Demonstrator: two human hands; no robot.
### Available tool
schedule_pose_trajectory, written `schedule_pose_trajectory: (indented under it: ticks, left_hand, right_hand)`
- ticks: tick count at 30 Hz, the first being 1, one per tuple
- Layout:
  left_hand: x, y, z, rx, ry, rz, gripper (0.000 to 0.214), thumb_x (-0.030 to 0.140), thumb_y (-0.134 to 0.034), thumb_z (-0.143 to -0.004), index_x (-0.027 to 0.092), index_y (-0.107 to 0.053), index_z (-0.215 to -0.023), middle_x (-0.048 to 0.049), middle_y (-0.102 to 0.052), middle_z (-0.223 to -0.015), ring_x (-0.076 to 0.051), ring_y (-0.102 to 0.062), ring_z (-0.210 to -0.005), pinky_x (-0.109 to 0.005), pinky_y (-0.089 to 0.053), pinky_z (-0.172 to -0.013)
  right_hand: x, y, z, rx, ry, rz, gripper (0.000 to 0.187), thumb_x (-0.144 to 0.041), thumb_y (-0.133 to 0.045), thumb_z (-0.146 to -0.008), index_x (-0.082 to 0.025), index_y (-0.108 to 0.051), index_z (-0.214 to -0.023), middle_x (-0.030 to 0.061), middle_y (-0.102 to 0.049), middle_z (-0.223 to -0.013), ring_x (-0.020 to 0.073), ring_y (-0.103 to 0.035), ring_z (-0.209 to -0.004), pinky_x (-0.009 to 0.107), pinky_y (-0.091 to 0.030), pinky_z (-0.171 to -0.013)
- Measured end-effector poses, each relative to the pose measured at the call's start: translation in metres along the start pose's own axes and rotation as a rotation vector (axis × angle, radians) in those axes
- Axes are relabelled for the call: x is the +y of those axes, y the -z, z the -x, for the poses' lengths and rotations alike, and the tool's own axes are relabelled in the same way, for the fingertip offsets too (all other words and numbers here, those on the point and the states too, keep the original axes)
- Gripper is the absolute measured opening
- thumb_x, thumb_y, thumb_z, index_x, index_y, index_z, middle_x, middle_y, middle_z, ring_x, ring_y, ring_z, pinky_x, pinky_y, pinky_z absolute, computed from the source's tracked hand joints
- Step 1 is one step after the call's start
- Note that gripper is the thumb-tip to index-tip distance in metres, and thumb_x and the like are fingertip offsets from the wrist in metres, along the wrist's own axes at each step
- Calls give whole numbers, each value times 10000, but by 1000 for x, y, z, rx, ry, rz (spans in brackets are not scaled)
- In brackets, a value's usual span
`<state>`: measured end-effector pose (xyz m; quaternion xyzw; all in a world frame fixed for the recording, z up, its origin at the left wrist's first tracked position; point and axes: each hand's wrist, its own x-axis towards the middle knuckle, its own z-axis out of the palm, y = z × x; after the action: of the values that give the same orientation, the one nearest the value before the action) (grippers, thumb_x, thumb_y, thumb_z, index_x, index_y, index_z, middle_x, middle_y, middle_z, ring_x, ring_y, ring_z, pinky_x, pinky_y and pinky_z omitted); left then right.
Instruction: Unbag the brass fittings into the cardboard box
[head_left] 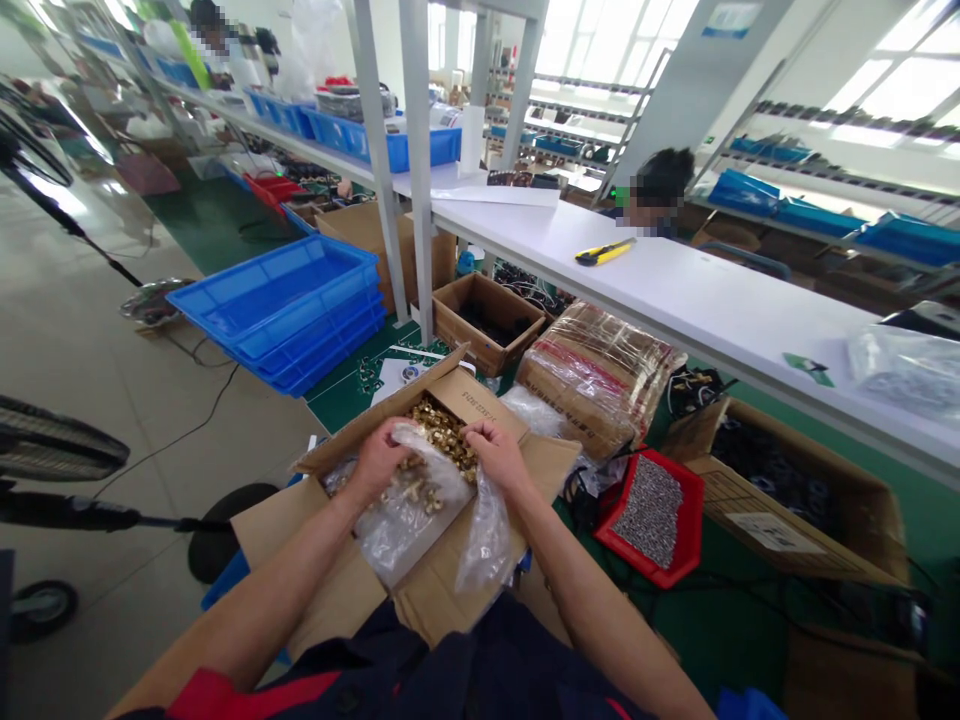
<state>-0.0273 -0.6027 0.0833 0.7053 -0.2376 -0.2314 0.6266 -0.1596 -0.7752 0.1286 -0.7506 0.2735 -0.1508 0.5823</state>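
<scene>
An open cardboard box [551,462] sits in front of me, its flaps spread outward. Inside it, a clear plastic bag [405,530] holds a heap of small brass-coloured metal parts [439,428], too small to name exactly. My left hand [377,458] is closed on the bag's edge at the left of the heap. At the right of the heap, my right hand [496,455] pinches another part of the bag, and loose plastic hangs below it. The fingertips of both hands are partly hidden by the bag and the parts.
Stacked blue trays [300,335] stand at left, a fan [60,440] nearer me. To the right are a red bin [688,520] of small grey parts, a wrapped carton [592,390] and a box of dark parts [810,545]. A yellow cutter [604,252] lies on the white bench [690,290].
</scene>
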Motion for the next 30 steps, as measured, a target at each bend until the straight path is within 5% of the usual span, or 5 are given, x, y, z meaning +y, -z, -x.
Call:
schedule_pose_trajectory:
  ticks: [6, 16, 20, 24, 30]
  left_hand:
    - [25, -16, 3, -97, -71, 453, 303, 208, -752, -687, 164, -564, -920, -96, -657, -1122, -217, -635, -987, -364, -479, -886]
    - [35, -4, 10, -160, -311, -38, 197, 248, -687, -762, 182, -556, -893, -116, -631, -1186, -236, -587, -1114, -417, -428, -996]
    - [19, 6, 3, -123, -211, -228, 347, 223, -641, -750, 193, -544, -1083, -93, -616, -1188, -212, -590, -1089, -392, -446, -981]
    - [-2, 22, 5, -297, -60, -599, 309, 181, -566, -742, 202, -584, -1050, -70, -660, -974, -216, -624, -895, -368, -483, -827]
    - [-11, 11, 29, -440, -151, -1162, 199, 328, -622, -714, 176, -660, -836, -166, -618, -996, -356, -512, -1046, -481, -379, -880]
  right_hand:
    - [-22, -16, -8, -303, -2, -187, 400, -485, -620, -784, -195, -676, -1054, 22, -698, -973, 168, -606, -855, 295, -442, -816]
    - [-25, -24, -17, -358, -338, -495, 369, -375, -790, -569, -138, -701, -838, 1, -642, -625, 110, -498, -516, 254, -380, -541]
    - [-17, -27, -21, -172, -116, -126, 183, -310, -729, -649, -155, -706, -744, 11, -664, -662, 129, -537, -575, 268, -395, -588]
    - [-10, -24, -20, -99, 157, 249, 77, -242, -657, -735, -193, -706, -702, 28, -690, -789, 170, -600, -772, 306, -431, -757]
    - [-37, -8, -13, -100, 390, 141, 124, -302, -632, -807, -210, -699, -759, 48, -686, -985, 190, -615, -966, 331, -435, -903]
